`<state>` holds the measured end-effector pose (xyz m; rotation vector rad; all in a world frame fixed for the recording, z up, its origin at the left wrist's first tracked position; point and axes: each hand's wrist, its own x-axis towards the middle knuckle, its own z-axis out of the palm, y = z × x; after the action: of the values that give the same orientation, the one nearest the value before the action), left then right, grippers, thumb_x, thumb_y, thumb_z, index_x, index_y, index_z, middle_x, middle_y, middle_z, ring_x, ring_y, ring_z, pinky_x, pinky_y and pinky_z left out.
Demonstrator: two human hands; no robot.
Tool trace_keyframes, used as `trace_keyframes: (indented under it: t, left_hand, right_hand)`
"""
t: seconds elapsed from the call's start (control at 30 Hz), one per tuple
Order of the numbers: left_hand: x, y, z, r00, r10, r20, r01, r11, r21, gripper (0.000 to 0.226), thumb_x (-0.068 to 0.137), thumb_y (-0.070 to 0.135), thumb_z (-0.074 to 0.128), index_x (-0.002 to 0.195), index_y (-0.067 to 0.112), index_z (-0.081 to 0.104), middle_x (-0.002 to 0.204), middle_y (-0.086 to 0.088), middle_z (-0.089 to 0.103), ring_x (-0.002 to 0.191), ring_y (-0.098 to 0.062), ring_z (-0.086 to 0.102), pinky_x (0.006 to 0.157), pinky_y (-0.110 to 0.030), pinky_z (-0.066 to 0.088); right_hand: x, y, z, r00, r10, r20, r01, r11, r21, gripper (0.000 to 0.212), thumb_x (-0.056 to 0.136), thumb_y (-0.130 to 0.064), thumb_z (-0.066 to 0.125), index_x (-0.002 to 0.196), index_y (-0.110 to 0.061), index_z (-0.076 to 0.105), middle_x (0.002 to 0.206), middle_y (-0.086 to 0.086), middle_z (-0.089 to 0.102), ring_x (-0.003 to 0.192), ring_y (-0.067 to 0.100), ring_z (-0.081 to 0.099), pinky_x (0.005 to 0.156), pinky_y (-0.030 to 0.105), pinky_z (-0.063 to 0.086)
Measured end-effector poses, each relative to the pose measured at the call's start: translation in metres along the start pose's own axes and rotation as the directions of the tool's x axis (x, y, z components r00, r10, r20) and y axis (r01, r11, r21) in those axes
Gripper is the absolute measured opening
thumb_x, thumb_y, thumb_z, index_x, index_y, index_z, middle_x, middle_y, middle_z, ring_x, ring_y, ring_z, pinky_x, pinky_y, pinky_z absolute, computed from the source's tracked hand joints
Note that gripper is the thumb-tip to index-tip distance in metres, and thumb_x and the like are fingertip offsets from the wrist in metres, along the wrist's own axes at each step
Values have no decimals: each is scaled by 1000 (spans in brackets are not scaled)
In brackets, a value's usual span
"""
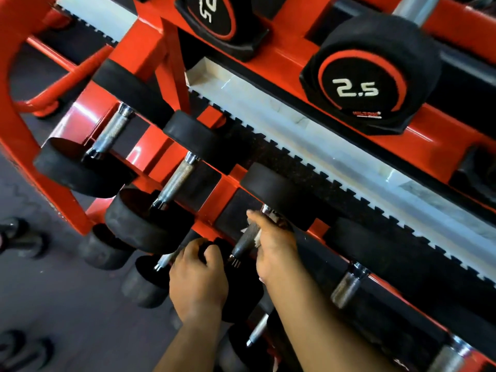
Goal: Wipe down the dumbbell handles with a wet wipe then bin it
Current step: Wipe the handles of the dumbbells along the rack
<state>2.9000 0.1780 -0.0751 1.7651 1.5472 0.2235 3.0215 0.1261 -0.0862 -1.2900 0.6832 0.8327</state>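
Head view: wet wipe [258, 235] under right hand [273, 245] on handle [245, 241]

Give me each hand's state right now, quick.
Left hand: grips the dumbbell's front head.
Right hand: curled round the dumbbell handle, pressing a white wipe on it.

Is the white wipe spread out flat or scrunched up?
Scrunched. The wet wipe is bunched between the right hand and the dumbbell handle; only crumpled white bits show.
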Motion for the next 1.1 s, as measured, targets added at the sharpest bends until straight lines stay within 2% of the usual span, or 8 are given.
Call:
trace_keyframes:
  t: [0.13, 0.23, 0.33, 0.53, 0.73, 0.8, 1.0, 1.1]
  left_hand:
    - [-1, 0, 0, 1000, 8, 9, -8, 1000, 2, 45, 78, 46, 37, 103, 32, 71, 102, 1, 70, 98, -27, 61, 78, -41, 52]
    - [0, -2, 0, 1000, 2, 4, -2, 1000, -9, 48, 77, 48, 36, 104, 32, 72, 99, 2, 70, 97, -27, 62, 79, -42, 53]
    - [1, -3, 1, 1000, 4, 6, -4, 1000, 8, 47, 78, 47, 36, 105, 33, 72, 100, 2, 71, 96, -24, 63, 79, -41, 53]
    - [-1, -1, 0, 1000, -1, 10, 1, 1000, 6, 48, 78, 49, 35, 104, 30, 71, 100, 1, 70, 96, -26, 63, 82, -45, 55]
    - [0, -2, 0, 1000, 15, 1, -15, 1000, 19, 46, 79, 47, 35, 101, 29, 71, 99, 1, 70, 95, -24, 62, 79, -42, 53]
    - [0, -2, 1, 1000, 10, 4, -10, 1000, 14, 47, 79, 48, 36, 103, 30, 71, 100, 1, 71, 95, -25, 63, 80, -43, 54]
    - [-2, 1, 0, 1000, 12, -3, -12, 1000, -6, 45, 79, 45, 37, 103, 29, 72, 101, 1, 71, 96, -26, 62, 76, -39, 50]
    - [-3, 0, -1, 1000, 12, -2, -12, 1000, 4, 45, 81, 44, 38, 104, 28, 73, 103, 1, 71, 97, -26, 62, 75, -36, 46]
  right_hand:
    - [10, -16, 10, 983, 107, 152, -104, 994, -24, 24, 92, -21, 67, 70, -19, 59, 66, -6, 63, 48, 6, 62, 82, 39, 46]
    - [3, -7, -6, 983, 55, 176, -59, 998, 16, 15, 87, -23, 72, 78, -12, 68, 73, 0, 72, 71, 16, 71, 88, 40, 51]
    - [-2, 4, -11, 999, -1, 36, -2, 996, 91, 33, 76, -21, 83, 103, -6, 70, 96, 8, 75, 93, 22, 72, 86, 40, 54]
    - [13, -19, 6, 964, 132, 231, -130, 991, -27, 18, 92, -22, 67, 77, -20, 57, 70, -7, 55, 66, 8, 59, 62, 30, 51]
    - [8, 9, -8, 994, 26, 110, -37, 994, 98, 18, 81, -24, 78, 87, -11, 68, 86, 7, 70, 80, 22, 69, 78, 38, 56]
    - [10, 12, -3, 999, 33, 36, -36, 995, 92, 27, 78, -22, 82, 97, -10, 68, 89, 6, 70, 82, 21, 68, 68, 34, 55]
    - [20, -1, -4, 949, 3, 314, -42, 992, 117, 15, 81, -27, 77, 87, -19, 65, 84, -2, 65, 75, 14, 64, 69, 33, 53]
    - [12, 14, -11, 967, -72, 243, 49, 994, 100, 13, 83, -20, 77, 90, -16, 66, 80, 0, 72, 78, 17, 68, 78, 38, 55]
